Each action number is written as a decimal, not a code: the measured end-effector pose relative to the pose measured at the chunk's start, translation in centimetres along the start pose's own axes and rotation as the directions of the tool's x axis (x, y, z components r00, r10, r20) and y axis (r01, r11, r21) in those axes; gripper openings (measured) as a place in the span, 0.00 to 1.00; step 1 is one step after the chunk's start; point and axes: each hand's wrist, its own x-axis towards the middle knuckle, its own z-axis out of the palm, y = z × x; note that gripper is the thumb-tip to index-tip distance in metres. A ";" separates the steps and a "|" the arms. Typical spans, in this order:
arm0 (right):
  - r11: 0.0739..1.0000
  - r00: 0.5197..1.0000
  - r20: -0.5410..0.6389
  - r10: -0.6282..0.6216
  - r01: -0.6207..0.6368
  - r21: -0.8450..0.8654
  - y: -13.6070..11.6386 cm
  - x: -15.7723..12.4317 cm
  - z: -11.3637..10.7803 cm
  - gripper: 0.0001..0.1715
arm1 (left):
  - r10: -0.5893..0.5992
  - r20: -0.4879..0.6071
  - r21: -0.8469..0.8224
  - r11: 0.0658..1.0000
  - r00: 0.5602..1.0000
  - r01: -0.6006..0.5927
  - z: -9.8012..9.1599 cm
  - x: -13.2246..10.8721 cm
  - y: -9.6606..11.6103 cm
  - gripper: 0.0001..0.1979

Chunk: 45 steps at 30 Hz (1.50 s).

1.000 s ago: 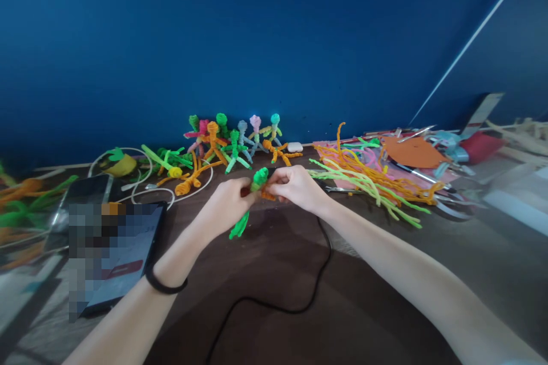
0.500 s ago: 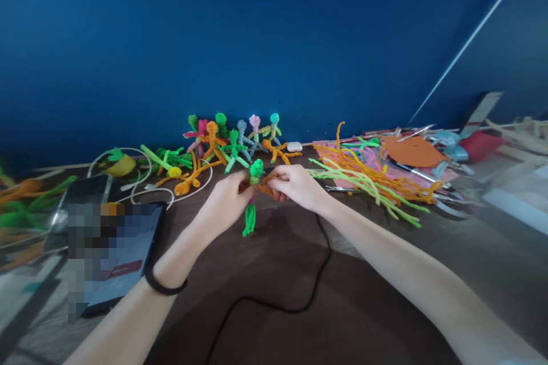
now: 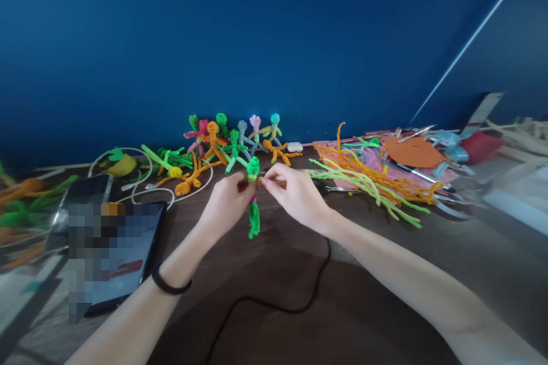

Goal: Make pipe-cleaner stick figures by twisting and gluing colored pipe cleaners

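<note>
Between my hands, above the dark table (image 3: 252,274), hangs a small pipe-cleaner figure (image 3: 254,219) with a green head, a purple bit at its middle and green legs pointing down. My left hand (image 3: 226,197) is closed around its body from the left. On the other side, my right hand (image 3: 295,191) pinches an orange pipe cleaner (image 3: 260,182) at the figure's side. Fingers partly hide where the orange piece meets the body. Behind them several finished-looking pipe-cleaner figures (image 3: 213,140) stand against the wall, in green, orange, pink, blue and other colours.
Loose orange pipe cleaners (image 3: 385,179) and light green ones lie at the right, near scissors (image 3: 340,189) and an orange sheet (image 3: 413,151). A tablet (image 3: 128,268) and a phone (image 3: 88,191) rest at left with a white cable (image 3: 152,171). A black cable (image 3: 274,309) crosses the front.
The figure has tilted slightly, its legs swinging to the right and its head lowering a little to the left. My right hand has turned, its fingers now closer to the figure's body.
</note>
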 end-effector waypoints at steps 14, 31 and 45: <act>0.968 0.976 -0.106 -0.189 0.203 0.146 1.7 0.0 0.9 0.08 | -0.058 -0.041 -0.422 0.906 0.998 0.035 -0.2 0.6 -0.4 0.13; 0.670 0.921 0.369 0.129 -0.355 0.652 3.9 1.2 0.1 0.14 | 0.176 0.123 -0.208 0.967 0.977 -0.147 -1.3 0.6 -0.3 0.11; 0.795 0.915 0.375 0.149 -0.337 0.504 3.8 1.8 -0.4 0.12 | 0.138 0.258 0.028 0.988 0.956 -0.150 -1.6 0.2 0.5 0.12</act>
